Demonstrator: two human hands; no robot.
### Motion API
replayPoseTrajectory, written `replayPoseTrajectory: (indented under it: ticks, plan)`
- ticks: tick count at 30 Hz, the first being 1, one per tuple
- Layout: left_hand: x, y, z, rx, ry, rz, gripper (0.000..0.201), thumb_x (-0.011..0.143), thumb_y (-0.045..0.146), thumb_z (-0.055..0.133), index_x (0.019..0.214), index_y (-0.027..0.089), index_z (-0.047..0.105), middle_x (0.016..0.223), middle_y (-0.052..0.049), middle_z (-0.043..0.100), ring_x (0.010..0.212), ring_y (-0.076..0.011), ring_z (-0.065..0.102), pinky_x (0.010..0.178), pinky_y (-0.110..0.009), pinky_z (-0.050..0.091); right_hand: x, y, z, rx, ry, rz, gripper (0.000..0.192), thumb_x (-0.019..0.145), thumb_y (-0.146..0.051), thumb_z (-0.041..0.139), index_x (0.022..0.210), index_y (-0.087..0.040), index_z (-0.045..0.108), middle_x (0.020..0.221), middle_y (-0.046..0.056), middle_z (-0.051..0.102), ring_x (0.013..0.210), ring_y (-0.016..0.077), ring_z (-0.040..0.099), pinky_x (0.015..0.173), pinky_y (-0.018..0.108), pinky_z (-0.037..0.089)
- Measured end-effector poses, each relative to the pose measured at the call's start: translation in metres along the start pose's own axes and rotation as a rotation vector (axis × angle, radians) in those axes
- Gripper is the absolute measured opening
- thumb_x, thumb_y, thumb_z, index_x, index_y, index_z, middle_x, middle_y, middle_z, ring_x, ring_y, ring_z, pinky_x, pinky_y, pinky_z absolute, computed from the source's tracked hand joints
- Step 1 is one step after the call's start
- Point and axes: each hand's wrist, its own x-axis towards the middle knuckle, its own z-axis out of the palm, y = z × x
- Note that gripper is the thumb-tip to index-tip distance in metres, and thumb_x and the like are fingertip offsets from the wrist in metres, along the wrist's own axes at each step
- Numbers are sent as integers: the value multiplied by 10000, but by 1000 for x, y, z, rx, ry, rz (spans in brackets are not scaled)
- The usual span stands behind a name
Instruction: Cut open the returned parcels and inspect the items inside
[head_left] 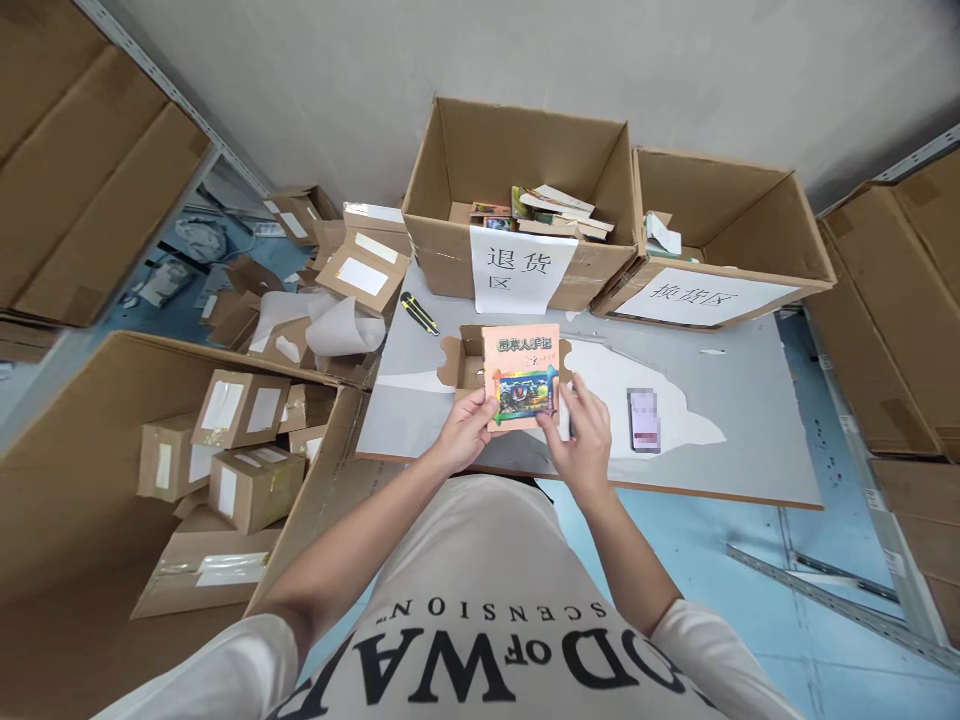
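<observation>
A pink book [523,378] with a colourful picture on its cover is held upright over the table, its front facing me. My left hand [466,432] is closed on its lower left corner, thumb on the cover. At the lower right edge, my right hand [585,430] has its thumb against the book and its other fingers bent alongside. Partly hidden behind the book is a small opened cardboard box [470,358]. A black and yellow box cutter [419,313] lies to the left, and a phone [643,420] with a lit screen lies to the right.
Behind the table [765,420] stand a large carton [442,255] holding books and another carton [806,250], both with paper signs. Opened boxes [364,270] pile up at left. A big carton [90,400] at lower left holds several small parcels [259,485]. White paper [675,410] covers part of the tabletop.
</observation>
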Motion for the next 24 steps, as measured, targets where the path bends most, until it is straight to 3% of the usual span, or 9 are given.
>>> replayPoseTrajectory:
  ticks: [3,6,13,16,20,24]
  plan:
    - [1,4,-5,-9,-9,-50,514,683,505,743,1071,191,618,1085,-86,696,943,-242,678,711,-312,552,7,14,-4,316,-206,328,498,793,-504,620,1198,-215,635,1089,108,703,919,259,692,703,377,582]
    - [3,2,-8,16,-8,-65,511,696,511,731,1073,184,620,1080,-93,698,926,-232,685,705,-303,551,10,19,-3,577,-385,522,456,767,-535,630,1062,-194,695,894,68,729,716,214,716,523,279,555]
    - [10,-3,-11,46,26,-3,504,718,506,717,1103,192,632,1115,-93,692,1004,-244,667,826,-353,541,13,19,1,676,-264,615,405,715,-451,712,1008,-171,712,819,42,732,659,184,704,627,328,610]
    - [11,-3,-15,51,53,1,532,721,490,725,1144,182,628,1116,-113,693,1044,-252,655,903,-381,512,30,24,-5,685,-245,585,371,746,-376,691,1028,-135,708,843,55,736,644,162,693,632,292,600]
    - [10,-7,-24,87,179,43,523,704,461,749,1113,154,639,1143,-153,677,1069,-265,645,969,-425,479,106,37,-15,677,-183,456,333,774,-292,655,1028,-80,695,927,69,729,645,99,671,686,237,553]
    - [8,-16,-42,124,397,133,488,665,454,772,1035,157,655,1108,-135,693,1052,-250,654,974,-416,487,232,53,-10,645,-21,304,247,812,-235,658,1025,-112,680,957,60,720,722,105,679,736,274,565]
